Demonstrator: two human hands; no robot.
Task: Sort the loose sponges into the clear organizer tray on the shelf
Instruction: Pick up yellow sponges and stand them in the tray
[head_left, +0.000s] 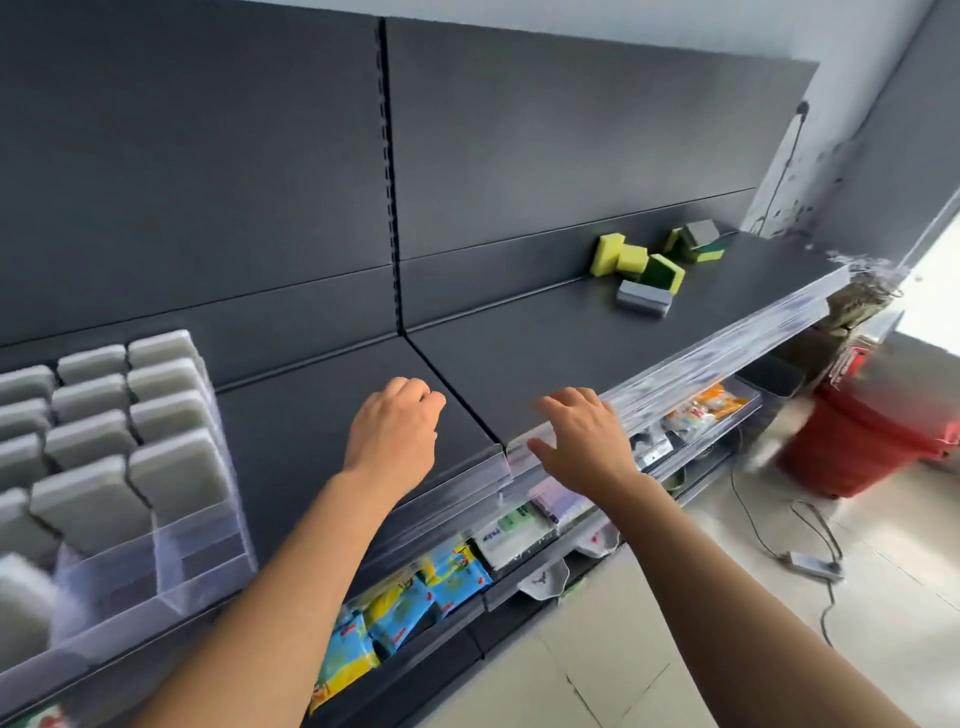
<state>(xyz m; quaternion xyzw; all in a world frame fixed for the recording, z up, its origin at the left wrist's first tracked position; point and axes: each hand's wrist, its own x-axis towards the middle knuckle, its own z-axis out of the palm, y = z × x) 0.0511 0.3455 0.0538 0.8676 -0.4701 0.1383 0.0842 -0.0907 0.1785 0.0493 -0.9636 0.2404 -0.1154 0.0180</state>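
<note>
Hovering over the front edge of the shelf (519, 364): left hand (395, 431), fingers loosely curled on nothing; right hand (582, 441), fingers apart and relaxed, also empty. Judgement: both hands are free for the next pick.

The tray (208, 566) sits at the left end of the shelf. Slotted sponges (88, 431), pale grey, stand on edge in rows in its rear sections. The front right compartments look unfilled, so filling probably runs back to front.

Loose sponges (644, 270) lie far right by the back panel, well apart from the tray. They form a jumbled cluster of yellow, green-and-yellow and grey blocks, some tilted against each other. They look soft and should be easy to pinch.
</note>
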